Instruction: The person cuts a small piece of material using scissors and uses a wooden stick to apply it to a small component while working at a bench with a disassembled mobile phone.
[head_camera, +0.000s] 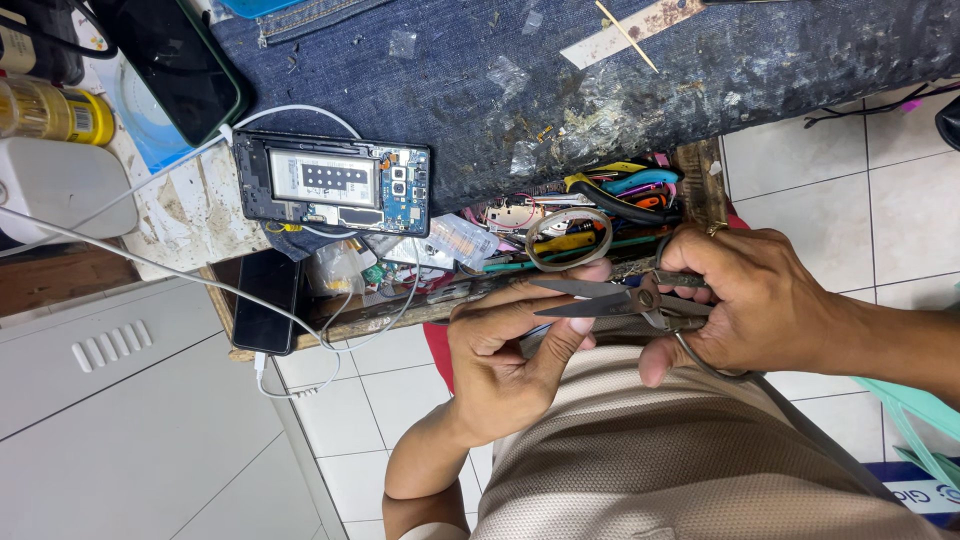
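A counter (700, 50) covered in worn dark denim fills the top of the view, with an open drawer (520, 270) of jumbled tools and parts along its near edge. The person's tan-clad lap sits below, over a white tiled floor (380, 390).

The right hand (760, 300) is closed around the handles of a pair of metal scissors (620, 300), fingers through the loops, blades slightly parted and pointing toward the other hand. The left hand (505, 360) is pinched shut, thumb and fingertips meeting right at the blade tips; whatever small piece it grips is too small to make out. The scissors hang just in front of the drawer, above the lap.

On the counter lies an opened smartphone (335, 185) with its back off, battery and circuit board exposed. A black phone (265, 300) lies beside the drawer, a white cable (150, 262) plugged into it.
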